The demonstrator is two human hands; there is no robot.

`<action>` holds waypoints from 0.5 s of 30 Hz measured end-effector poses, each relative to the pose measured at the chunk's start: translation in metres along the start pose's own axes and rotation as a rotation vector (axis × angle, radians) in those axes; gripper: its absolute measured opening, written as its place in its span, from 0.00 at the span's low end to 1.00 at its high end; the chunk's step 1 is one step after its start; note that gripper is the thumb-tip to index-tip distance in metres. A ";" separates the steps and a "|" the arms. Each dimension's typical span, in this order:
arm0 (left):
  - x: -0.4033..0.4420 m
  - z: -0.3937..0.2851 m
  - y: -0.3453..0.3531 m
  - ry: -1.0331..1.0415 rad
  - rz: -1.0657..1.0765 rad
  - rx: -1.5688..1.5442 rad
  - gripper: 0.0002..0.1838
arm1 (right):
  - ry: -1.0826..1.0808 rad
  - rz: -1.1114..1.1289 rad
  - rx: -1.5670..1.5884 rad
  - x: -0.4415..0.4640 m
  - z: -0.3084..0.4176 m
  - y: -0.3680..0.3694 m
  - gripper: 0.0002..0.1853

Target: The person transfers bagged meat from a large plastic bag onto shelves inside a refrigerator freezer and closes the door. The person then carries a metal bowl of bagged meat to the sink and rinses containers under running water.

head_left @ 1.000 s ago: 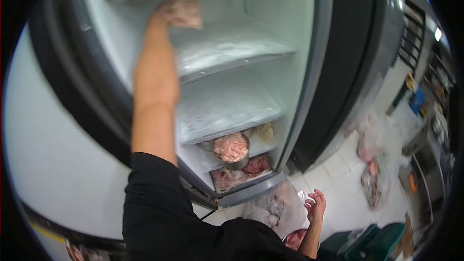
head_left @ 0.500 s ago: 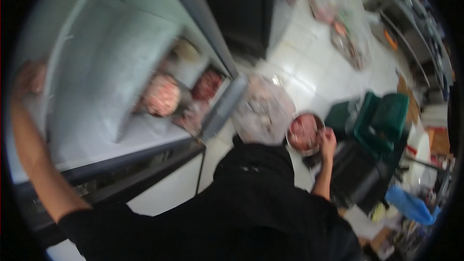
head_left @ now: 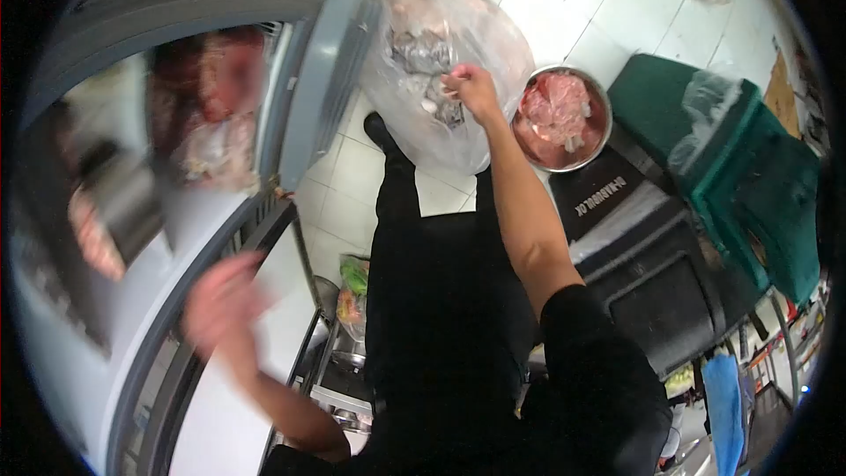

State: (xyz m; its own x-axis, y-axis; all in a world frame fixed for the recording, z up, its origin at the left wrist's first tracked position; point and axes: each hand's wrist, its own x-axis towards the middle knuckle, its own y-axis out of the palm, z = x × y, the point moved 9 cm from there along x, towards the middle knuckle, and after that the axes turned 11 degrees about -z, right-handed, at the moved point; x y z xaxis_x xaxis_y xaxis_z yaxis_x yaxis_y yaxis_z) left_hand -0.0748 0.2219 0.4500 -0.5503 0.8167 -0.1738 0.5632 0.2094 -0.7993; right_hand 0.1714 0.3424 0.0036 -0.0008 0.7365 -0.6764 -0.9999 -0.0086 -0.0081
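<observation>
My right hand (head_left: 473, 94) is over a large clear plastic bag (head_left: 493, 35), its fingers bent together at the bag's plastic. Pale and grey contents show through the film, too unclear to name. Beside the bag, a round metal bowl (head_left: 606, 128) holds pink raw meat (head_left: 557, 110). My left hand (head_left: 227, 304) is smeared by motion in front of the open freezer (head_left: 185, 256), and its fingers cannot be made out. Inside the freezer are a metal container (head_left: 128, 198), blurred, with pinkish food at its mouth, and dark red meat (head_left: 231, 75) with bagged pieces below it.
The bowl stands by a black case (head_left: 652, 273) at my right. Beyond it is a dark green plastic bin (head_left: 749, 185). A blue cloth (head_left: 724, 414) hangs at the lower right. White floor tiles (head_left: 564, 0) lie ahead, and a bag of vegetables (head_left: 354, 291) is near my legs.
My left hand has come out of the freezer toward me. My right hand has left the bowl's rim and moved left to the plastic bag. The view has turned.
</observation>
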 end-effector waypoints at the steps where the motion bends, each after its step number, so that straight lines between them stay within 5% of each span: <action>1: -0.003 0.047 0.110 -0.377 0.252 -0.229 0.14 | 0.069 0.030 0.001 0.016 -0.038 0.013 0.07; 2: -0.008 0.082 0.196 -0.267 0.495 -0.052 0.14 | 0.099 0.023 -0.007 0.037 -0.083 0.017 0.07; 4: -0.010 0.110 0.319 0.184 0.685 0.049 0.13 | -0.080 0.279 -0.509 0.064 -0.171 0.038 0.14; 5: -0.009 0.139 0.366 0.145 0.678 -0.062 0.12 | -0.036 0.290 -0.522 0.081 -0.206 0.022 0.14; 8: 0.019 0.175 0.465 0.362 0.521 -0.109 0.16 | 0.205 0.259 -0.080 0.155 -0.271 -0.113 0.26; 9: 0.027 0.180 0.495 0.450 0.509 -0.153 0.19 | 0.271 -0.302 -0.040 0.143 -0.212 -0.148 0.23; 13: -0.012 0.213 0.588 0.518 0.744 0.144 0.25 | -0.026 -0.521 -0.015 0.168 -0.110 -0.165 0.22; 15: -0.055 0.234 0.602 0.465 1.354 0.529 0.25 | 0.037 -0.331 -0.065 0.184 -0.108 -0.131 0.20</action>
State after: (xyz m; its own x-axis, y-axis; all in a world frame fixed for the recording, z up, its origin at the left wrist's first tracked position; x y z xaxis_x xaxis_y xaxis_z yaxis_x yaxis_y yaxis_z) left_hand 0.1500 0.1774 -0.1567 0.4747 0.3427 -0.8107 0.1352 -0.9385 -0.3176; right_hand 0.3037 0.4065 -0.1992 0.3257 0.6812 -0.6557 -0.9429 0.1831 -0.2781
